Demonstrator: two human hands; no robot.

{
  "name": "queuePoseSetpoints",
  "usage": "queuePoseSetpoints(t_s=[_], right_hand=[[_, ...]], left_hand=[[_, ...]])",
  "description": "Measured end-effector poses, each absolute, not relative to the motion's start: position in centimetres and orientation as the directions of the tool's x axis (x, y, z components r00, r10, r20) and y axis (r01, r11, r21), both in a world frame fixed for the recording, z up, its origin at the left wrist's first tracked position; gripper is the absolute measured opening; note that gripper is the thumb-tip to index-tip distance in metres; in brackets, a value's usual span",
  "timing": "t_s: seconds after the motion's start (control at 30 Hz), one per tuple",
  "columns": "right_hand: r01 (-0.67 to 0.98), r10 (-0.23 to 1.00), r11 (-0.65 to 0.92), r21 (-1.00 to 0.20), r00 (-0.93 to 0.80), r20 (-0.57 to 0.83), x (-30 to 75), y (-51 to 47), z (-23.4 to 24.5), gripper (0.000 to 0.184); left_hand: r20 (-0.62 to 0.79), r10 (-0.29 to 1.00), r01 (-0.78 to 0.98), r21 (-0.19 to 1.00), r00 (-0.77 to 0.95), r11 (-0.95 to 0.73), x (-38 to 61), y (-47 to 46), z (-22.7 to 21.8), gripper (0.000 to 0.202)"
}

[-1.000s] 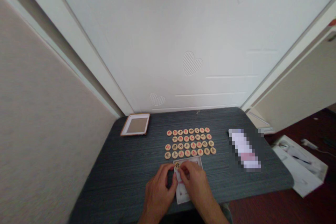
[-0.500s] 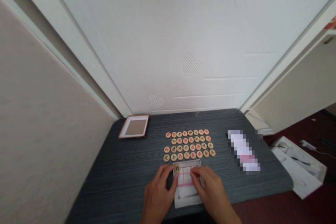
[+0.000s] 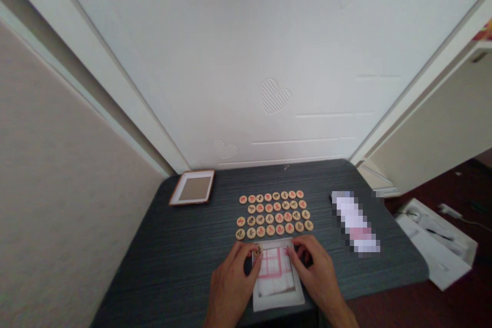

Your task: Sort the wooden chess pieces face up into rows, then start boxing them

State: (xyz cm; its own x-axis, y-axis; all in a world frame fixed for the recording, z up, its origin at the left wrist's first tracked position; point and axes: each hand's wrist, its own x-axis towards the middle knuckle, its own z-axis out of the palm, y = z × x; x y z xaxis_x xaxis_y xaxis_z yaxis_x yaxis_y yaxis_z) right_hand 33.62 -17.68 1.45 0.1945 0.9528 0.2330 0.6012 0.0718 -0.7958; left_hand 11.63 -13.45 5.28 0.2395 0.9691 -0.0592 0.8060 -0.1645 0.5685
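My left hand pinches a round Chinese chess piece with a dark character, between thumb and fingers, over the far left corner of a shallow white box. In the box lies a thin folded white sheet with pink lines. My right hand is at the box's far right corner, thumb and fingertips closed on the sheet's edge. Beyond the box, Chinese chess pieces with red or dark characters lie face up in several rows; the second row from the back starts further right.
An open brown-edged box lid lies at the table's back left. On the right of the dark table is a pixelated, pale, oblong object. A white wall panel rises behind. An open white box stands on the floor at right.
My right hand has moved right, and the sheet now lies more spread out in the box. My left hand still holds the chess piece. The view has shifted slightly.
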Motion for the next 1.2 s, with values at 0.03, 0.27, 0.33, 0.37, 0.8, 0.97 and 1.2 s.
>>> queuePoseSetpoints(t_s=[0.03,0.27,0.33,0.37,0.8,0.97,1.2], right_hand=[[0.602,0.953,0.071,-0.796,0.196,0.233,33.6,-17.7,1.4,0.014],[0.582,0.95,0.065,-0.811,0.211,0.228,33.9,-17.7,1.4,0.014],[0.575,0.95,0.069,-0.815,0.212,0.23,33.9,-17.7,1.5,0.016],[0.57,0.95,0.069,-0.819,0.213,0.228,33.9,-17.7,1.5,0.016],[0.504,0.958,0.005,-0.864,0.244,0.148,34.2,-17.7,2.7,0.023],[0.503,0.961,-0.018,-0.864,0.247,0.124,34.2,-17.6,2.7,0.022],[0.522,0.964,-0.002,-0.853,0.227,0.136,34.1,-17.6,2.7,0.022]], left_hand=[[-0.065,0.969,0.811,0.563,0.236,-0.16,11.7,-13.4,5.3,0.017],[-0.086,0.969,0.827,0.542,0.232,-0.15,12.2,-13.1,5.3,0.012],[-0.088,0.967,0.822,0.549,0.239,-0.153,12.2,-13.1,5.3,0.012],[-0.088,0.966,0.817,0.556,0.243,-0.155,12.2,-13.1,5.4,0.012],[-0.106,0.974,0.801,0.59,0.2,-0.1,10.9,-13.1,4.7,0.017],[-0.143,0.974,0.831,0.551,0.176,-0.07,11.4,-12.7,4.6,0.02],[-0.126,0.979,0.847,0.528,0.16,-0.07,11.8,-12.9,4.3,0.025]])
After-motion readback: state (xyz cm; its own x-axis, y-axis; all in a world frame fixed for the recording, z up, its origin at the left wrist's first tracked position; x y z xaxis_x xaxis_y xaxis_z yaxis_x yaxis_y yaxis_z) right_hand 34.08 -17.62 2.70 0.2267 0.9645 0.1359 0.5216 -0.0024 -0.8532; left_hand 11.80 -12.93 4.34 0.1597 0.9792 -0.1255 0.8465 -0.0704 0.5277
